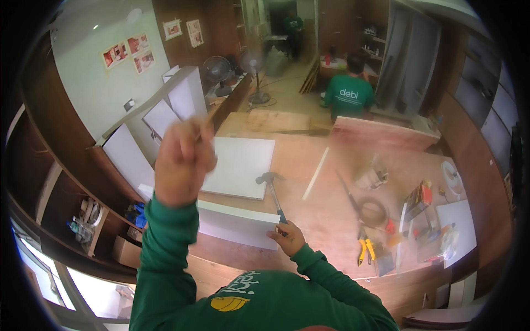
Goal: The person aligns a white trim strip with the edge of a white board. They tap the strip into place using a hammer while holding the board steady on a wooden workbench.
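Long green sleeves covered both forearms to ribbed cuffs at the wrists, bare left hand [184,160] at centre left, bare right hand [286,238] below centre, yellow-and-white chest print at the bottom edge.

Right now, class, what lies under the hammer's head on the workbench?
The hammer, gripped by the right hand, has its head over the edge of a flat white panel on the wooden workbench. Whether head and panel touch is unclear.
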Available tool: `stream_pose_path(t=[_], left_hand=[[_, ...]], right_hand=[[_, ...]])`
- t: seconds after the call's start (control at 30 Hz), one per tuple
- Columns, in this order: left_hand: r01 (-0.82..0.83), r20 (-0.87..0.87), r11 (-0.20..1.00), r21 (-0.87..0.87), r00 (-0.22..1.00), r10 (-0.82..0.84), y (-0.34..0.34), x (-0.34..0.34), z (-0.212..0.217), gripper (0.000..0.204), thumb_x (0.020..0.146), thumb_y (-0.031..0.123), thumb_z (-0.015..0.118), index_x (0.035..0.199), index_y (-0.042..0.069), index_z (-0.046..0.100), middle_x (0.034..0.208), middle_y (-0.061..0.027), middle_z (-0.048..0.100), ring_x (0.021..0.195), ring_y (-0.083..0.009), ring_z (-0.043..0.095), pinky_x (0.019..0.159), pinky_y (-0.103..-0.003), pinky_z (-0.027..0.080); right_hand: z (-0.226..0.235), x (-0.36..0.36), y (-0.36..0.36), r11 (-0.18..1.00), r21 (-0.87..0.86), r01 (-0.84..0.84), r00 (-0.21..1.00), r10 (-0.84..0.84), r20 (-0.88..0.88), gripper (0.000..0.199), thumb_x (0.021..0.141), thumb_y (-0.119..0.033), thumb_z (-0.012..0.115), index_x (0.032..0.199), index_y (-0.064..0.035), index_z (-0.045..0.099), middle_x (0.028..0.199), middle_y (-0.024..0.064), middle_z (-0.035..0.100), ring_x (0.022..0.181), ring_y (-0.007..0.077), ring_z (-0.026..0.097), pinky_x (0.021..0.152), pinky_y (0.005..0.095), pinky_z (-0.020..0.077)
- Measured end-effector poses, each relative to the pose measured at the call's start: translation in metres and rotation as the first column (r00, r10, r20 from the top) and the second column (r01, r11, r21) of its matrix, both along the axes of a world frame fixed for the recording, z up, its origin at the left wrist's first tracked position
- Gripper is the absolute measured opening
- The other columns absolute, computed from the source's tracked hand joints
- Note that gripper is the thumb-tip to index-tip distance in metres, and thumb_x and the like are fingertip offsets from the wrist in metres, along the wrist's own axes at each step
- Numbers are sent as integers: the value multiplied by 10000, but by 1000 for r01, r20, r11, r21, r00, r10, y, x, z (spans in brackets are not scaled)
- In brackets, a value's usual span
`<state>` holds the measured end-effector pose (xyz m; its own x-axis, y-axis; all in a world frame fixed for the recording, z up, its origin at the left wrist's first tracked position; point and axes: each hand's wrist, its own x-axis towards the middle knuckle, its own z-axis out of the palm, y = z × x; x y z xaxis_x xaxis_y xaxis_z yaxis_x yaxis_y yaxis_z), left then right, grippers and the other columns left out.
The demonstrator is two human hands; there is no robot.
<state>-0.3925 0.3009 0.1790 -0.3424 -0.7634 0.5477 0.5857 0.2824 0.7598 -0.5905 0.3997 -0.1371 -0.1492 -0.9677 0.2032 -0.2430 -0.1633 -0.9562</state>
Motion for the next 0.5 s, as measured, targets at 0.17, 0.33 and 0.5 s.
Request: stream_pose_path(t=[0.17, 0.33, 0.5], left_hand=[[94, 359, 899, -428, 931, 73, 16, 13, 28, 237, 856, 1, 615, 793, 157, 449, 939, -54, 494, 669, -114, 357, 553, -258, 344], [388, 30, 891, -237, 919, -392, 19, 15, 25, 249, 877, 103, 710, 808, 140, 474, 938, -56, 465, 651, -128, 386, 508, -280, 281], [317, 21, 944, -96, 948, -317, -29, 18, 19, 137, 858, 59, 735, 878, 136, 624, 995, -63, 571, 740, -171, 524, 634, -287, 408]], right_hand=[[7, 6, -3, 1000, 12, -25, 999, 26, -45, 382, 934, -323, 791, 1228, -84, 743, 843, 32, 499, 785, 165, 489, 720, 330, 430], [5, 4, -6, 999, 15, -35, 995, 36, -97, 362, 935, -342, 788, 1166, -66, 741, 841, 42, 497, 785, 181, 492, 721, 337, 431], [9, 0, -3, 1000, 16, -16, 999, 16, -42, 354, 942, -349, 778, 1151, -67, 738, 857, 59, 524, 799, 186, 507, 735, 341, 443]])
